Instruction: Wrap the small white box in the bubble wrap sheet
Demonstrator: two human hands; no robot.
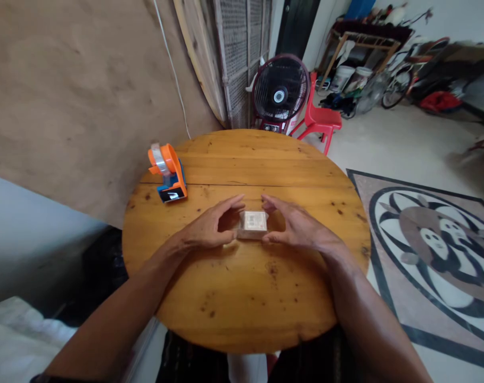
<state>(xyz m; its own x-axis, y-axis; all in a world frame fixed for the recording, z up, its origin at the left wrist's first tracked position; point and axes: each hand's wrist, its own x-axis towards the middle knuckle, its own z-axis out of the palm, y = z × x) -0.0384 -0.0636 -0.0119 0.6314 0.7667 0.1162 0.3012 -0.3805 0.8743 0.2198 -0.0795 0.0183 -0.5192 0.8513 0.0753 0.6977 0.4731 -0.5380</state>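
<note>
Both forearms (pixel 124 306) reach in from the near side; left hand (pixel 205 226) and right hand (pixel 300 226) curve inward, thumbs (pixel 224 238) near, fingers (pixel 229 204) far, their contact hard to judge.

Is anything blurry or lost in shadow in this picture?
In the head view, print on the small box is too soft to read; soft shadow lies beneath the left hand on the wooden table; the pale fabric at lower left looks smeared.
</note>
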